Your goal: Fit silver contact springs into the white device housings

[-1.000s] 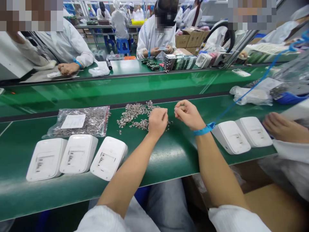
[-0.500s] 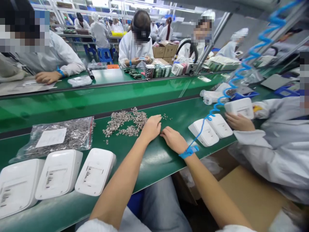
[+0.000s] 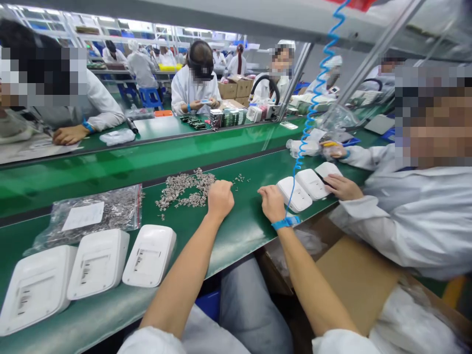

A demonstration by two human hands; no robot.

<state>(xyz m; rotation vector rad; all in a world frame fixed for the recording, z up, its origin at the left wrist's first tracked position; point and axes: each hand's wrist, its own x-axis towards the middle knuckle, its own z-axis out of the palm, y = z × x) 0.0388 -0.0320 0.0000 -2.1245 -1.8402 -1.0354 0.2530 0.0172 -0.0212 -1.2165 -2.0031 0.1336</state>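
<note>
My left hand (image 3: 220, 198) is curled into a fist at the right edge of a heap of small metal parts (image 3: 184, 189) on the green bench (image 3: 239, 231); what it holds is hidden. My right hand (image 3: 271, 202), fingers curled, rests on the bench just left of a white plastic housing (image 3: 294, 193). A blue wrist strap (image 3: 285, 223) with a coiled cord (image 3: 313, 93) is on that wrist. Three white housings lie face down at the near left, the closest to me being the right one (image 3: 149, 255).
A clear bag of metal parts (image 3: 92, 216) lies left of the heap. A co-worker's hand (image 3: 341, 187) on my right touches more white housings (image 3: 313, 183). A green conveyor belt (image 3: 147, 157) runs behind the bench; several people work beyond it.
The view has swung right and up. My hands have moved apart, the right one drawing toward the white housings. The co-worker's hand now lies on the housings.
</note>
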